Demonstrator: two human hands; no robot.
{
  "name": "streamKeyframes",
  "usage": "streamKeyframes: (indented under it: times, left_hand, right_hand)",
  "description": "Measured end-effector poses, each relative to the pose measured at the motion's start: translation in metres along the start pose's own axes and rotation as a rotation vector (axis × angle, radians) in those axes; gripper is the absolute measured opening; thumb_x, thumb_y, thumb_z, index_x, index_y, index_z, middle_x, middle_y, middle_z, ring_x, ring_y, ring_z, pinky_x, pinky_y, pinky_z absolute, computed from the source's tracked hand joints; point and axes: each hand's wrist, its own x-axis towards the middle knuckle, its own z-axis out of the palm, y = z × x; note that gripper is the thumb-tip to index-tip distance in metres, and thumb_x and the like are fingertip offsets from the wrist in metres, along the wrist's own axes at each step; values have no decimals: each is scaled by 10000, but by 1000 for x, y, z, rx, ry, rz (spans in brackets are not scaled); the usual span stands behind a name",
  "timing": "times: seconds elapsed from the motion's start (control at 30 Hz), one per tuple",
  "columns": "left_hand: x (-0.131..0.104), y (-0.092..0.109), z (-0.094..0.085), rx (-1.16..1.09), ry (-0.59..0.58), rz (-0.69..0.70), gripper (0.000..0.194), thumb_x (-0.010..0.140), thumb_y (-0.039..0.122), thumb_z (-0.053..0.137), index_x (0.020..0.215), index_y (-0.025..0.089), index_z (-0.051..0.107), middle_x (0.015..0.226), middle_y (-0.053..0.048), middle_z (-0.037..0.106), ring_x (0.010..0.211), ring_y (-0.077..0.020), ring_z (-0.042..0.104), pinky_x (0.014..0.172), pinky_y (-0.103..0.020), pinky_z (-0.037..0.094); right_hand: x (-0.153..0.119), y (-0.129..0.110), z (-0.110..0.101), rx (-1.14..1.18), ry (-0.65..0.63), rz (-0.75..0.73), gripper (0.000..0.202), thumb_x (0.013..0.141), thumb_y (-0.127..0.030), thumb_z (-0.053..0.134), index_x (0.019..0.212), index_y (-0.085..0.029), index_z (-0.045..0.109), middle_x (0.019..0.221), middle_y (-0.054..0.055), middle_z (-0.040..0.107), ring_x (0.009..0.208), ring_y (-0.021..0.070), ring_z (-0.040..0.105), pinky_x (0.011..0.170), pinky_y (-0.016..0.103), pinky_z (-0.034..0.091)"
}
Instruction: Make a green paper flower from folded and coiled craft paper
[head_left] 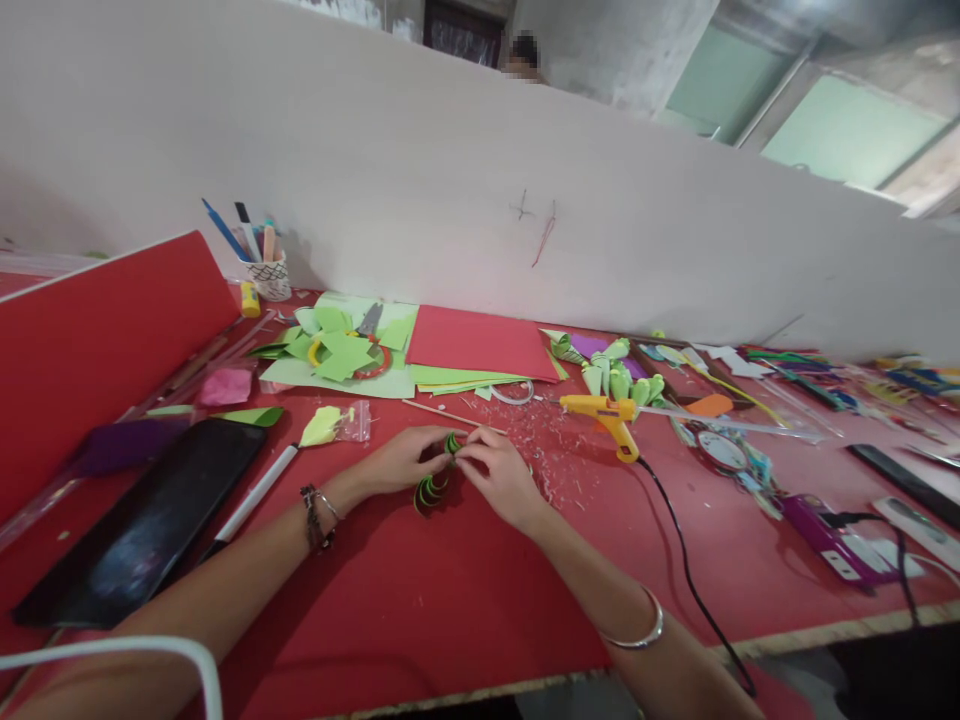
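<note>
Over the middle of the red table [420, 620], my left hand [405, 460] is closed on a curled green and black striped paper piece [431, 490]. The piece hangs in loops below the fingers. My right hand [499, 475] pinches the same piece from the right, its fingertips close to those of the left hand. A thin wooden stick [454, 415] lies just behind both hands. To the right, a yellow glue gun [619, 420] rests on the table among small paper shreds.
Cut green papers [345, 350] with scissors lie behind, beside a red sheet [480, 343]. At left are a black tablet [150, 520], a white marker [259, 492] and a pen cup [270, 278]. A purple power strip [840, 545] sits at right. A person's head shows beyond the partition.
</note>
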Motion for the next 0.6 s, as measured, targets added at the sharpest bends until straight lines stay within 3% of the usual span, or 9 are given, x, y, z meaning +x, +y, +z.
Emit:
streamKeyframes:
  times: [0.6]
  left_hand:
    - [0, -4, 1, -46, -21, 21, 301, 838, 308, 413, 1077, 164, 524, 980, -62, 614, 844, -153, 550, 753, -253, 406]
  right_hand:
    - [0, 2, 1, 73, -15, 10, 114, 788, -229, 521, 785, -187, 627, 809, 23, 524, 767, 126, 505, 708, 242, 402]
